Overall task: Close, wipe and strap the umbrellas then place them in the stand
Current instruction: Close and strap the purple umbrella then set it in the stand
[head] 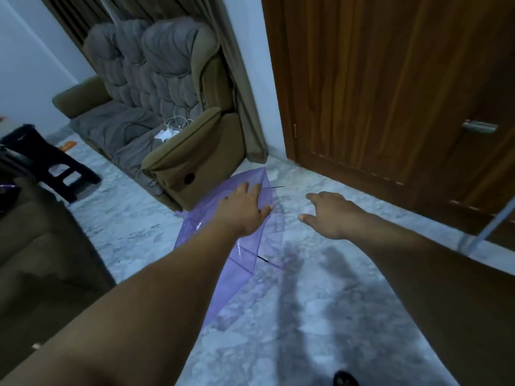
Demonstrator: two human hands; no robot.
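Umbrella point(245, 246): a translucent purple canopy, open, lying on the marble floor point(320, 316) beside the recliner point(172, 129) at about ten o'clock. Its visible span runs from six toward twelve o'clock, dark rib tips poking out at its right edge. The left hand point(245, 207), fingers spread flat, lies over the canopy. The right hand point(331, 213) hovers unclenched, holding nothing, at two o'clock.

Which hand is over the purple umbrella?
The left hand: it is spread over the open purple umbrella beside the armchair. The right hand hangs over bare marble floor, holding nothing.
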